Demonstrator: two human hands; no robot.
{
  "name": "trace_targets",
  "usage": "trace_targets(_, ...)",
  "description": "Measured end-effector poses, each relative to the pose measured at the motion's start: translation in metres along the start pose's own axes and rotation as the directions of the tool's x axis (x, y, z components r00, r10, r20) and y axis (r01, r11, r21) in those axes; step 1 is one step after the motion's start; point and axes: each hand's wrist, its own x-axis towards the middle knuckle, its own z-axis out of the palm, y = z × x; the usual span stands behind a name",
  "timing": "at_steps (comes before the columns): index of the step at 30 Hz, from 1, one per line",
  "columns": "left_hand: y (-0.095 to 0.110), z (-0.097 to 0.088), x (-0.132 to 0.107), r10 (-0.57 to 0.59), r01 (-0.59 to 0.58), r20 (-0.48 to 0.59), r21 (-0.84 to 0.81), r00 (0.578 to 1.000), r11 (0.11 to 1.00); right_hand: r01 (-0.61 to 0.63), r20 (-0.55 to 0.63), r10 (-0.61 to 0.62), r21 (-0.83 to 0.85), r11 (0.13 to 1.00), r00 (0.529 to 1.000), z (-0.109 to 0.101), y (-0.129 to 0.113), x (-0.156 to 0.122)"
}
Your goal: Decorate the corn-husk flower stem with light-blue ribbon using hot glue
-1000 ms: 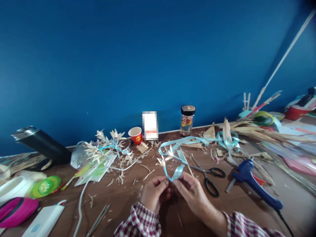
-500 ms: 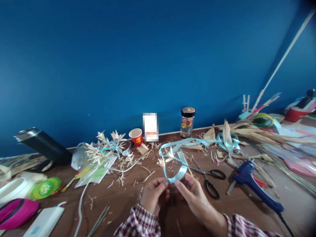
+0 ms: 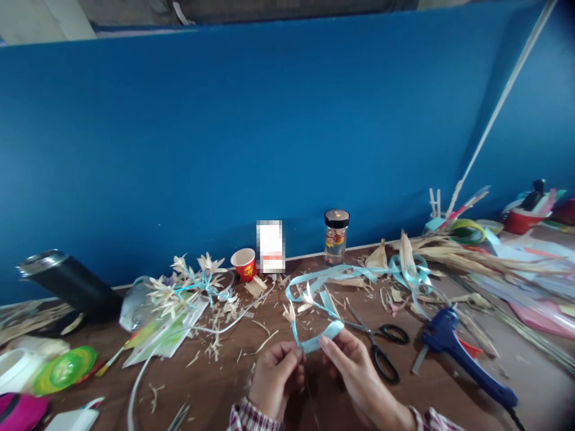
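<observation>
My left hand (image 3: 275, 376) is closed, thumb and fingers pinching the lower end of a thin stem topped by a small pale dried flower (image 3: 290, 312). Light blue ribbon (image 3: 315, 343) runs from that stem to my right hand (image 3: 353, 366), whose thumb and forefinger grip it, so a short stretch lies between the hands. Beyond them, a second pale flower (image 3: 308, 296) on a blue stem lies on the table. The rest of the ribbon loops back to a pile near the wall. Black-handled scissors (image 3: 385, 363) lie right of my right hand.
A blue glue gun (image 3: 471, 356) lies at right. Along the wall stand a lidded glass jar (image 3: 336, 239), a red paper cup (image 3: 244, 264) and a dark flask (image 3: 72, 287). Finished-looking flowers (image 3: 191, 284) cluster at left. Husk scraps litter the brown table (image 3: 233, 377); a white cable crosses it.
The view has tilted up, so things sit lower in the picture. Between my hands the ribbon has gone from a sagging loop to a straighter stretch. Both hands keep their grip.
</observation>
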Motion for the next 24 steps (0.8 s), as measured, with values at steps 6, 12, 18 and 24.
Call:
trace_targets(6, 0.003, 0.000, -0.001, 0.031, -0.030, -0.040, 0.024, 0.999, 0.999, 0.015, -0.093, -0.020, -0.055, 0.998, 0.995, -0.003, 0.005, 0.000)
trace_targets(12, 0.001, -0.005, 0.004, 0.047, -0.046, -0.047, 0.030, 0.998, 0.999, 0.045, -0.105, -0.046, -0.014, 0.999, 0.993, -0.003, 0.004, 0.000)
trace_targets(18, 0.000, -0.005, 0.007, 0.046, -0.047, -0.021, -0.060, 0.999, 0.997, 0.102, -0.194, -0.087, 0.064, 0.993, 0.977, -0.012, -0.018, 0.006)
trace_targets(24, -0.001, -0.003, 0.010, 0.070, -0.065, 0.030, -0.147, 0.997, 0.987, 0.305, -0.271, -0.290, 0.012, 0.952, 0.918, -0.006, -0.082, 0.015)
